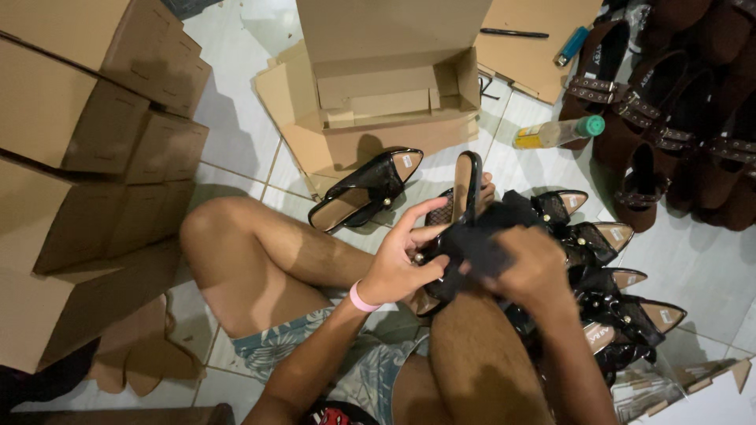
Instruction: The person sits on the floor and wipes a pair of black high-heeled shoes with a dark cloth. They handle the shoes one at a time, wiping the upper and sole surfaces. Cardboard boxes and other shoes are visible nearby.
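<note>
1. two hands meet over your raised knee: your left hand (pixel 398 264), with a pink wristband (pixel 362 299), grips a black shoe (pixel 465 197) at its side, fingers curled round it.
2. your right hand (pixel 535 267) is closed on a black cloth (pixel 480 244) pressed against that shoe.
3. the shoe stands nearly upright, sole edge toward you, just above the knee.
4. one matching shoe (pixel 366 193) lies on the floor tiles (pixel 236 126) to the left, near an open box (pixel 386 86).
5. more black shoes (pixel 614 275) line up on the right; brown sandals (pixel 669 126) and a bottle (pixel 559 132) lie beyond.
</note>
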Tool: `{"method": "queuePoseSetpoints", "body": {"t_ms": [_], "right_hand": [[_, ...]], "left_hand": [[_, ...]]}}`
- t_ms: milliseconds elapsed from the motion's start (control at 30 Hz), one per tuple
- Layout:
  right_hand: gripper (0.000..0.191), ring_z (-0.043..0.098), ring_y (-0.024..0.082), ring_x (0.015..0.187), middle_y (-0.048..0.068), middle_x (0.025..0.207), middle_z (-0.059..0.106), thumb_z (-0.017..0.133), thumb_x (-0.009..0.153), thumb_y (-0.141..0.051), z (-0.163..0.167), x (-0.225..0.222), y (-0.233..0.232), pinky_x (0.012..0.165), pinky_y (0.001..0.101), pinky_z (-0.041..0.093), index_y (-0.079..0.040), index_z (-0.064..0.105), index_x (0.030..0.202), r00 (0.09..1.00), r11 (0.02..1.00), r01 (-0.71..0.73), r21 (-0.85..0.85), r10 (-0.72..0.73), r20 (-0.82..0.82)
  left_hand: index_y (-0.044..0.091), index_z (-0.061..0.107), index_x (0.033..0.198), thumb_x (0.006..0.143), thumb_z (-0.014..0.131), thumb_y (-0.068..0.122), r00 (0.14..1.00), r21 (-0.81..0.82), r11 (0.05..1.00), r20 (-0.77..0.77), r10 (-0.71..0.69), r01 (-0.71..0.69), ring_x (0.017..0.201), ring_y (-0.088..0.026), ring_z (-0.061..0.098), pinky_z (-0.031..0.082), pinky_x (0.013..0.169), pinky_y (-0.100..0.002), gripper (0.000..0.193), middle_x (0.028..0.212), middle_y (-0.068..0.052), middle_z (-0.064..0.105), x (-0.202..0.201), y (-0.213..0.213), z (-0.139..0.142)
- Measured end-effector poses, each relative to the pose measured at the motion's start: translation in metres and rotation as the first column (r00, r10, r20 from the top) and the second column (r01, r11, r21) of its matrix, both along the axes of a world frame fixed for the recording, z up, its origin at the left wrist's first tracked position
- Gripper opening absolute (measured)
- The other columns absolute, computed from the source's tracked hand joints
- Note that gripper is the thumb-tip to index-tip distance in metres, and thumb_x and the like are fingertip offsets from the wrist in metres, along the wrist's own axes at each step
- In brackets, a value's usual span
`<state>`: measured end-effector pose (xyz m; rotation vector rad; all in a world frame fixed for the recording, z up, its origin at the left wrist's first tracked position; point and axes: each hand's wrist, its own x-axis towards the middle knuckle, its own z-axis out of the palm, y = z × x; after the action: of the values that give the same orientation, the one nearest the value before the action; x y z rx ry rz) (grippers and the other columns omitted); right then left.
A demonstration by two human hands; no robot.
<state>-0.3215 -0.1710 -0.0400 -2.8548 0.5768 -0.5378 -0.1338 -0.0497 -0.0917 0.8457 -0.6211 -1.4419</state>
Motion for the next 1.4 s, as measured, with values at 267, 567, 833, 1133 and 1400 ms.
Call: {"method": "queuePoseSetpoints", "body": {"t_ms": [267, 567, 833, 1133, 1400], "right_hand": [[0.043, 0.06, 0.027, 0.064, 0.006, 0.079, 0.061, 0.089, 0.066, -0.037, 0.002, -0.005, 0.001, 0.058, 0.0397, 0.048, -0.005, 0.066, 0.081, 0.998, 0.999, -0.05, -0.02, 0.049, -0.036], [0.043, 0.059, 0.028, 0.063, 0.009, 0.078, 0.06, 0.091, 0.071, -0.036, -0.003, -0.013, 0.0, 0.055, 0.0396, 0.046, -0.004, 0.064, 0.077, 0.998, 0.998, 0.025, -0.055, -0.028, -0.057], [0.045, 0.058, 0.032, 0.061, 0.011, 0.076, 0.06, 0.09, 0.07, -0.036, -0.021, -0.021, -0.006, 0.054, 0.0428, 0.047, 0.0, 0.065, 0.079, 0.997, 0.997, -0.049, 0.054, 0.046, 0.056], [0.04, 0.057, 0.033, 0.062, 0.012, 0.077, 0.059, 0.086, 0.073, -0.031, -0.038, -0.028, -0.009, 0.056, 0.0445, 0.046, 0.001, 0.065, 0.085, 0.977, 0.961, -0.165, 0.223, 0.128, 0.171], [0.034, 0.061, 0.034, 0.074, 0.015, 0.09, 0.06, 0.08, 0.082, -0.024, -0.043, -0.022, -0.016, 0.066, 0.044, 0.05, 0.002, 0.065, 0.098, 0.987, 0.973, -0.07, 0.221, 0.036, 0.154]], "left_hand": [[0.002, 0.03, 0.16, 0.091, 0.064, -0.013, 0.998, -0.046, 0.999, -0.056, 0.001, -0.003, 0.107, -0.013, 0.067, 0.055, 0.091, -0.027, 0.079, 0.136, -0.015, 0.067, -0.002, -0.001, 0.001], [0.002, 0.031, 0.161, 0.09, 0.064, -0.014, 0.997, -0.017, 1.0, -0.071, -0.023, 0.022, 0.104, -0.01, 0.064, 0.053, 0.088, -0.024, 0.081, 0.136, -0.016, 0.068, -0.001, 0.003, -0.002], [0.003, 0.031, 0.161, 0.088, 0.064, -0.015, 0.992, -0.038, 0.998, -0.119, -0.045, 0.04, 0.112, -0.011, 0.064, 0.052, 0.091, -0.024, 0.082, 0.135, -0.016, 0.068, 0.0, 0.003, -0.008], [0.002, 0.03, 0.162, 0.086, 0.064, -0.016, 0.969, -0.022, 0.999, -0.242, -0.042, 0.038, 0.118, -0.014, 0.064, 0.051, 0.101, -0.028, 0.085, 0.136, -0.015, 0.067, 0.004, 0.002, -0.019], [0.003, 0.03, 0.163, 0.085, 0.068, -0.014, 0.935, -0.048, 0.998, -0.35, -0.065, 0.052, 0.12, -0.017, 0.063, 0.049, 0.107, -0.03, 0.089, 0.133, -0.012, 0.067, 0.003, 0.001, -0.035]]}}
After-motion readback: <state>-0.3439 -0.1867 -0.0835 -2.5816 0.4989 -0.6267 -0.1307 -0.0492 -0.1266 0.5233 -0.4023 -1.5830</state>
